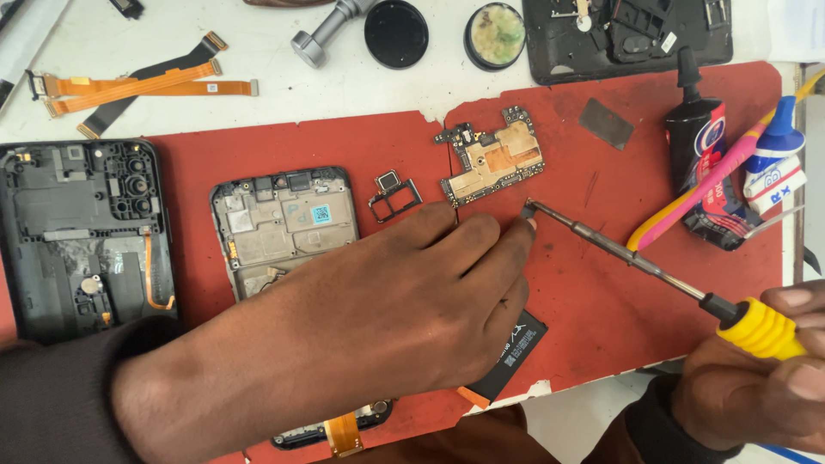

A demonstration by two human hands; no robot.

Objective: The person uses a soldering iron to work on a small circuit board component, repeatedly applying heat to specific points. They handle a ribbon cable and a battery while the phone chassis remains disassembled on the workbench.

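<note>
My left hand reaches across an opened phone frame on the red mat. Its fingertips pinch a small dark part at the tip of a screwdriver. My right hand grips the screwdriver's yellow handle at the lower right, with the metal shaft slanting up to the left. A phone circuit board lies just above the fingertips. A small camera bracket sits between the board and the frame. A black battery shows under my left hand.
A black phone back housing lies at the left. Orange flex cables rest on the white table. A black glue tube, a white bottle and a pink tool crowd the right. A black tray sits at the top.
</note>
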